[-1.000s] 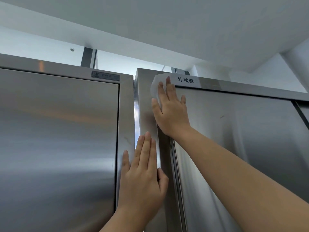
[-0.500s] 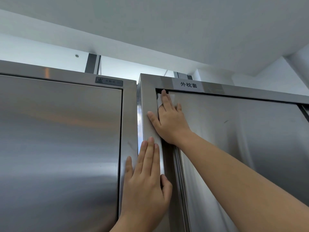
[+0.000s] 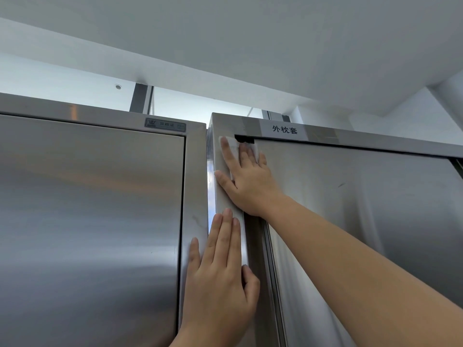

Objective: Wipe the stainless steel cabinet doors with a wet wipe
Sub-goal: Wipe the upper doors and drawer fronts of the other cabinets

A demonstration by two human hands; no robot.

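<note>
Flat right hand (image 3: 246, 181) on wet wipe (image 3: 235, 146) near white label (image 3: 284, 128); flat left hand (image 3: 220, 276) against cabinet frame (image 3: 224, 123)

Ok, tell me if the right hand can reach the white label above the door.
Probably yes: the right hand presses the wet wipe at the top corner of the door; the white label sits close above, nothing between.

A pale grey ceiling (image 3: 250, 33) is seen filling the upper half. At ten o'clock a small round fitting (image 3: 118, 86) is spotted, with a dark upright post (image 3: 140, 98) just beside it. A small dark nameplate (image 3: 165, 124) is fixed at eleven o'clock, a white label (image 3: 284, 129) with black characters is stuck at one o'clock, and a white wall (image 3: 400, 116) is glimpsed at two o'clock.
</note>
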